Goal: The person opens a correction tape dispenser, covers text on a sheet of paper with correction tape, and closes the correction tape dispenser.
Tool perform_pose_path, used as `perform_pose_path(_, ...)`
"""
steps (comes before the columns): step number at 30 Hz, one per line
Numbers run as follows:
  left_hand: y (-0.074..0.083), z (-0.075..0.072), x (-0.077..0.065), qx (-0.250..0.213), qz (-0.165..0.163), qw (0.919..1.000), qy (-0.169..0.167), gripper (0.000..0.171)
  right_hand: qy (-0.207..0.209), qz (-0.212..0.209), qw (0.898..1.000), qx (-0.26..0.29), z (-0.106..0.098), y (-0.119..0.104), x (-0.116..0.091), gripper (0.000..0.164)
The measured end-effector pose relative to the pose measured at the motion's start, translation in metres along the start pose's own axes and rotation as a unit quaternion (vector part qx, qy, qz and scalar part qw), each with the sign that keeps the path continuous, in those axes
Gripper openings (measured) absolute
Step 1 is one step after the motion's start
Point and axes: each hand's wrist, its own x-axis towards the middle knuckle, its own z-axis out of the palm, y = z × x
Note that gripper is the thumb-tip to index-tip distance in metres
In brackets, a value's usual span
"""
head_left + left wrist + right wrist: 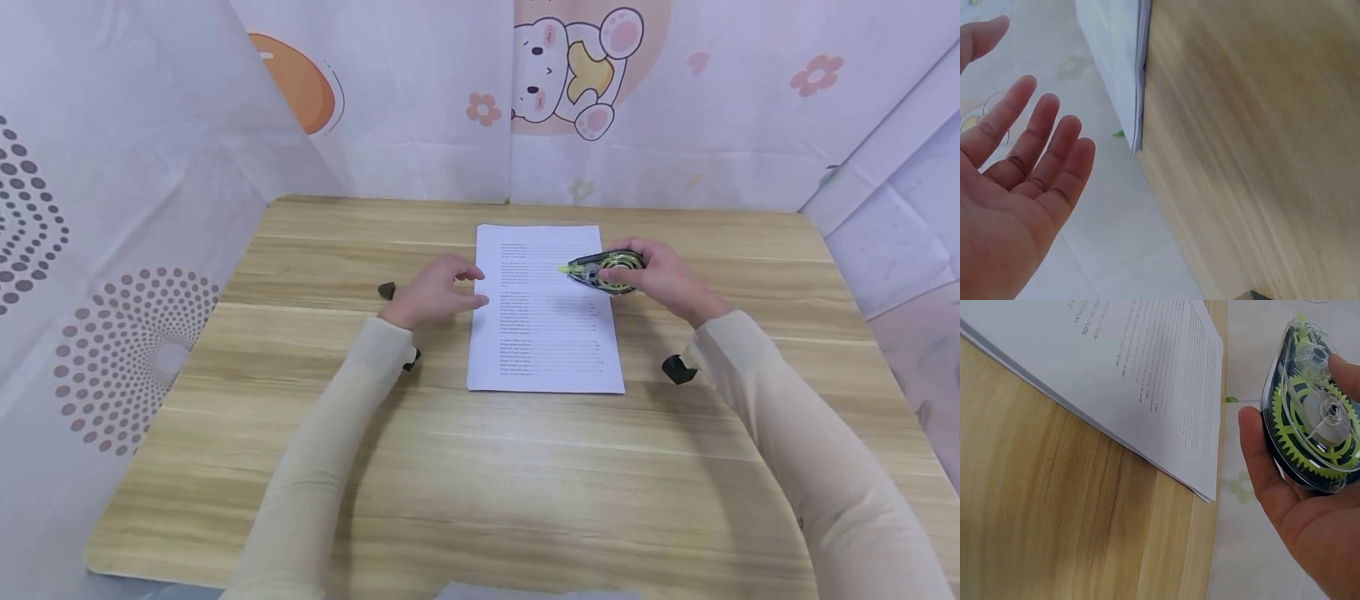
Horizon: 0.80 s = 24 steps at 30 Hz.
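Observation:
My right hand [656,275] grips a correction tape [609,272] with a clear case and green gears, held above the right side of a stack of printed paper [543,367]. In the right wrist view the thumb lies on the case of the correction tape [1316,412] and the fingers curl under it. Its tip points left over the text. My left hand [438,292] is at the left edge of the stack, thumb and fingers apart, holding nothing. The left wrist view shows the left hand [1022,169] with loosely bent fingers, near the sheets [1119,69].
The stack lies on a wooden table [480,475]. Small black pieces [678,369] show near each forearm. Behind the table hangs a patterned white curtain [420,100], and grey cloth [532,592] shows at the near edge.

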Motion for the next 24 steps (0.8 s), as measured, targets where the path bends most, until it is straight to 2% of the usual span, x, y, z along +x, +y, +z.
perform_pose_path(7, 0.005, 0.013, 0.006, 0.050, 0.052, 0.9971, -0.027, 0.043, 0.003, 0.001, 1.000, 0.000, 0.001, 0.002, 0.001, 0.047)
perform_pose_path(13, 0.006, 0.021, 0.009, 0.081, 0.056, 0.9937, -0.053, 0.043, 0.003, 0.002, 1.000, 0.001, 0.002, 0.006, 0.002, 0.047)
perform_pose_path(24, 0.004, 0.032, 0.014, 0.125, 0.085, 0.9850, -0.082, 0.042, 0.005, 0.004, 1.000, 0.000, 0.003, 0.008, 0.004, 0.046)
